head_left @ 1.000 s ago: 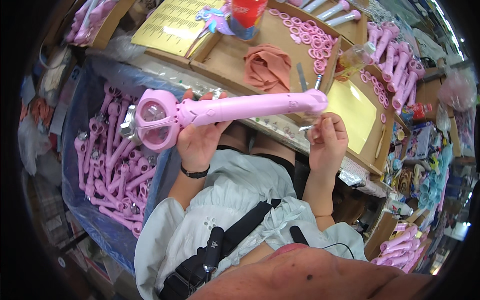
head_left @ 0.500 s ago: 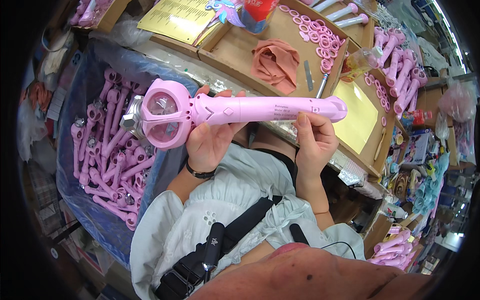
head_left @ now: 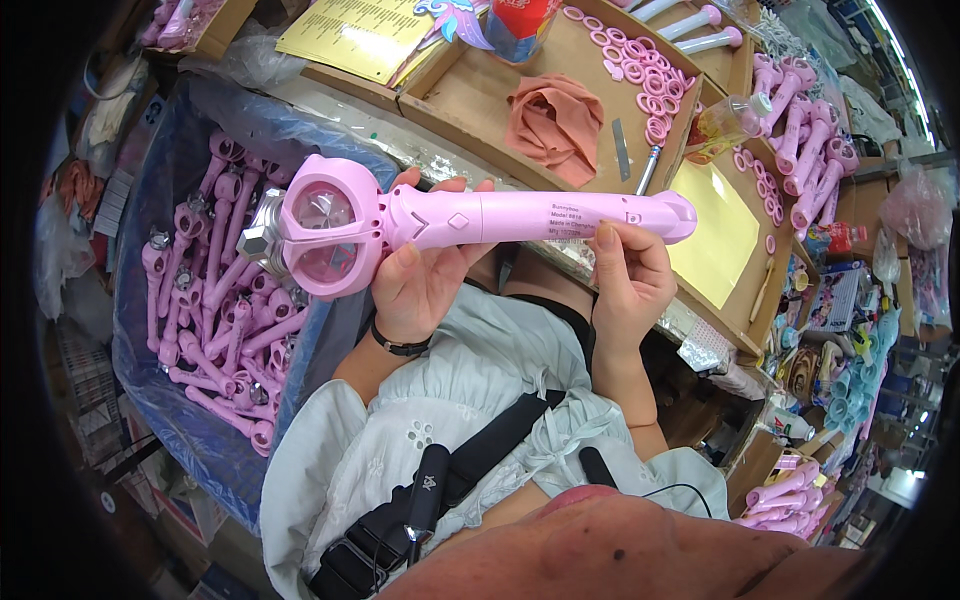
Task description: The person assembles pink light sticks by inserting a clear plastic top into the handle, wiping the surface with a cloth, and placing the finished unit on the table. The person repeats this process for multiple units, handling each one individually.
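A pink toy wand (head_left: 450,218) lies level across the view in front of me. Its round head with clear windows is at the left, tipped with a silver faceted knob (head_left: 262,236). My left hand (head_left: 415,285) wraps the shaft from below, just beside the head, its thumb in front and fingertips showing behind. Near the handle's far end, my right hand (head_left: 632,280) pinches thumb against fingers at the lower edge of a small clear printed label (head_left: 572,222). The label lies on the handle; whether the pinch takes in its edge or only the handle cannot be made out.
To the left stands a blue-lined bin (head_left: 215,470) of finished-looking pink wands (head_left: 235,330). Ahead, a cardboard tray (head_left: 440,85) holds an orange-pink cloth (head_left: 555,128), a metal ruler strip (head_left: 620,150), a pen (head_left: 648,170), pink rings (head_left: 655,90) and a yellow sheet (head_left: 712,235).
Both hands and the wand stay almost still. The printed label looks flatter and clearer against the handle than before. The surroundings shift very slightly in the view.
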A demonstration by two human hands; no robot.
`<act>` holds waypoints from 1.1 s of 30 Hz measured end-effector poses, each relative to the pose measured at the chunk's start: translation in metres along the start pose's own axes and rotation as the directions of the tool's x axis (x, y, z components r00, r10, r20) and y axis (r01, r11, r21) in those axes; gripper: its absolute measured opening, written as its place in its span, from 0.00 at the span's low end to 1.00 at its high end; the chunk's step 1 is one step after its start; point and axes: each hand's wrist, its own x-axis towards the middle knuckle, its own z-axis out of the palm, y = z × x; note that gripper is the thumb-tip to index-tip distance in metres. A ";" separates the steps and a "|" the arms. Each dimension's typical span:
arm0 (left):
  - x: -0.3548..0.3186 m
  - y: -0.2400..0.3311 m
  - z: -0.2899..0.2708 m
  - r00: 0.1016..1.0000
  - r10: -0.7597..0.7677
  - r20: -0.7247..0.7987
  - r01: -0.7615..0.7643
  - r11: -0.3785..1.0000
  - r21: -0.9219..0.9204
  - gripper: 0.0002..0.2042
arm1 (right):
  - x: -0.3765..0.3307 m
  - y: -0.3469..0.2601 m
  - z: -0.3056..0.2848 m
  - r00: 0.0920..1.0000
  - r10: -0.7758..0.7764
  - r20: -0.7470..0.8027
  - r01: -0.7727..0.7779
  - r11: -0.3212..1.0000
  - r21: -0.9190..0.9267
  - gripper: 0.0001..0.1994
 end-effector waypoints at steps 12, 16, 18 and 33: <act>0.000 -0.002 -0.003 1.000 0.004 0.000 -0.004 1.000 0.031 0.32 | -0.001 0.000 -0.005 0.997 0.053 0.055 -0.054 0.998 0.021 0.05; 0.000 -0.001 -0.002 1.000 0.017 0.019 -0.018 0.999 0.050 0.32 | -0.001 0.004 -0.005 0.998 0.048 0.048 -0.048 0.999 -0.002 0.04; -0.001 -0.001 -0.002 0.999 0.025 0.023 -0.027 0.997 0.072 0.32 | 0.000 0.008 -0.004 0.999 -0.014 0.047 0.016 0.999 -0.049 0.05; -0.004 0.013 -0.008 0.934 0.167 0.317 -0.292 0.868 0.401 0.38 | 0.030 0.028 -0.035 0.976 -0.119 -0.181 0.059 0.950 -0.307 0.28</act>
